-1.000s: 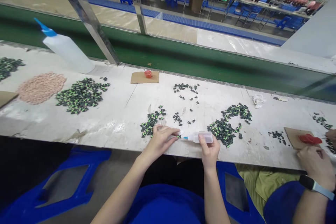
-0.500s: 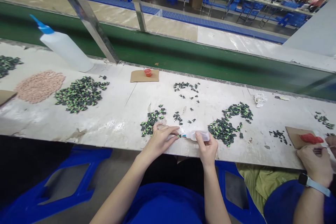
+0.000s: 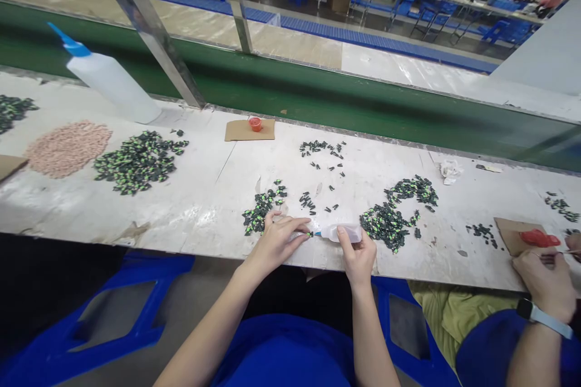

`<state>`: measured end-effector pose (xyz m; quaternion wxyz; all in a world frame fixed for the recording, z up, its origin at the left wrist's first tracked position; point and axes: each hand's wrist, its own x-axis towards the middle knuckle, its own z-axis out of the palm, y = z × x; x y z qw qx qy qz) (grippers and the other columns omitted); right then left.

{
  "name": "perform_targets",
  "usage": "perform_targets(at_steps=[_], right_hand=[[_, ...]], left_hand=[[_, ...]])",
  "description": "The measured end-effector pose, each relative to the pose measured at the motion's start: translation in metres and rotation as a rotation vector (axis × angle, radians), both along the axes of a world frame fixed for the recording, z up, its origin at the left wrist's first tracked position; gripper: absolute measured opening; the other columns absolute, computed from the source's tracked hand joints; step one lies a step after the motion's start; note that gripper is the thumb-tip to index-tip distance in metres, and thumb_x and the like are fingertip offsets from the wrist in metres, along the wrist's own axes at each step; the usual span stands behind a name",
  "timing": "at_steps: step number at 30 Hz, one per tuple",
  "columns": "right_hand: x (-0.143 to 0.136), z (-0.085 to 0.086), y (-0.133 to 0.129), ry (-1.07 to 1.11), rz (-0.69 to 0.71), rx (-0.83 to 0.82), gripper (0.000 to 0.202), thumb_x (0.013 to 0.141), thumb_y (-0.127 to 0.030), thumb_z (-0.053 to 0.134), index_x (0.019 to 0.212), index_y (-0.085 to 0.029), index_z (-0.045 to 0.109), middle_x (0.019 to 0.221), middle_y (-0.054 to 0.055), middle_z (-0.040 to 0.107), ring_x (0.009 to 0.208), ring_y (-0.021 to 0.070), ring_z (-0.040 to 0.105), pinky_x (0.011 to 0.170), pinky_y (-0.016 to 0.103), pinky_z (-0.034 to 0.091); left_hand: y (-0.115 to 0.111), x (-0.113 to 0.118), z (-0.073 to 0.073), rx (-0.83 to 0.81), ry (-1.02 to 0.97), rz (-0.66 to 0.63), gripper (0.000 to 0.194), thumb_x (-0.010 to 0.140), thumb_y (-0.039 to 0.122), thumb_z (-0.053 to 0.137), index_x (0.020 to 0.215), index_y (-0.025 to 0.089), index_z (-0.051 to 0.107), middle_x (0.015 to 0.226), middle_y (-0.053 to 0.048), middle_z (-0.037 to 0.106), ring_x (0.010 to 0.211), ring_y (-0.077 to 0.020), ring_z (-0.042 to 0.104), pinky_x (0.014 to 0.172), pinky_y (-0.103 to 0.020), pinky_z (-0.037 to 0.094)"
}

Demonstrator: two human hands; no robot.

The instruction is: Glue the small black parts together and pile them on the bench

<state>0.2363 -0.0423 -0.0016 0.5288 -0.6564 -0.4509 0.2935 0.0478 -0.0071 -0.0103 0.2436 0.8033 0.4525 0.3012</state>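
Between the fingertips of my left hand (image 3: pixel 282 239) is pinched a small black-and-green piece (image 3: pixel 310 234). My right hand (image 3: pixel 358 254) is closed around a small translucent squeeze bottle (image 3: pixel 338 232), held nearly level. Its blue nozzle (image 3: pixel 318 234) points left and meets the piece, or comes very close to it. Just behind my left hand lies a pile of black-and-green pieces (image 3: pixel 259 210). A larger pile of similar pieces (image 3: pixel 385 225) is right beside my right hand. Small loose black parts (image 3: pixel 307 201) are scattered ahead of my hands.
At the left stand a large white bottle (image 3: pixel 115 87), a pink heap of small parts (image 3: pixel 68 150) and another black-and-green pile (image 3: pixel 136 163). A red cup (image 3: pixel 255 124) sits on cardboard (image 3: pixel 236 131). At right, a co-worker's hand (image 3: pixel 547 281) is beside cardboard with red paste (image 3: pixel 538 238).
My hands, the squeeze bottle and the small piece hold almost the same position. The view has shifted very slightly.
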Motion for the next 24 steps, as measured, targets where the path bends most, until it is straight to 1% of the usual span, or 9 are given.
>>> perform_targets(at_steps=[5,12,19,24], right_hand=[[0.0002,-0.0016,0.0001,-0.01,-0.006,-0.013,0.035,0.076,-0.049,0.066,0.069,-0.015,0.065,0.06,0.003,0.065,0.057,0.0165,0.057,0.055,0.026,0.045],[-0.0007,0.0012,-0.0009,-0.01,-0.048,0.003,0.035,0.076,-0.049,0.065,0.069,-0.015,0.065,0.061,0.003,0.065,0.057,0.0163,0.057,0.054,0.026,0.045],[-0.0002,0.0,-0.0014,0.004,-0.014,-0.002,0.032,0.076,-0.046,0.067,0.069,-0.015,0.064,0.061,0.002,0.064,0.058,0.0164,0.057,0.055,0.026,0.045],[-0.0017,0.0021,-0.0006,0.013,-0.025,-0.008,0.033,0.075,-0.047,0.067,0.066,-0.016,0.063,0.058,0.001,0.062,0.056,0.0154,0.055,0.053,0.025,0.044]], left_hand=[[0.0001,-0.0002,-0.0001,-0.003,-0.001,-0.002,0.021,0.09,0.026,0.057,0.111,0.024,0.058,0.088,-0.001,0.078,0.088,-0.0196,0.07,0.101,-0.045,0.027],[-0.0005,-0.0005,0.0008,-0.042,0.004,0.002,0.02,0.091,0.03,0.056,0.111,0.025,0.058,0.089,-0.002,0.077,0.091,-0.0201,0.069,0.103,-0.046,0.026],[-0.0004,0.0001,0.0005,-0.034,-0.004,-0.003,0.021,0.09,0.027,0.058,0.111,0.025,0.058,0.089,-0.002,0.077,0.09,-0.0201,0.07,0.102,-0.046,0.026],[-0.0012,0.0003,0.0009,-0.027,0.004,0.01,0.021,0.09,0.026,0.058,0.11,0.025,0.059,0.088,-0.001,0.077,0.089,-0.0196,0.07,0.103,-0.046,0.026]])
